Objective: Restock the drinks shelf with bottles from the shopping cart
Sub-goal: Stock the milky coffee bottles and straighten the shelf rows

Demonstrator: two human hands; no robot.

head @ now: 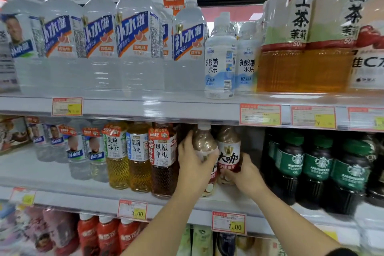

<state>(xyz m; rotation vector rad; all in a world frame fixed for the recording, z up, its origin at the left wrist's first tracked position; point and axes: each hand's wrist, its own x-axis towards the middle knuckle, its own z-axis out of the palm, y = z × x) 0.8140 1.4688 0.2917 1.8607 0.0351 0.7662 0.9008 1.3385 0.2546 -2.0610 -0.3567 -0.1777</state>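
**Q:** What stands at the left of the middle shelf (62,174)?

**A:** A row of tea bottles (137,156), upright, just left of the work area.

**Q:** What is the left hand (193,164) doing?

**A:** It is clenched around the mid-body of the left coffee bottle (204,141), with the palm on the bottle's left flank and the fingers across the label. The neck and white cap project above the grip, and the base shows below it.

**Q:** And the right coffee bottle (228,149)?

**A:** It stands just beside the first one, further back on the shelf. The right hand (245,174) grasps its lower section from the right side. The label and shoulder are clear above the fingers.

**Q:** What is further right?

**A:** Green-labelled bottles (320,168), near the right hand.
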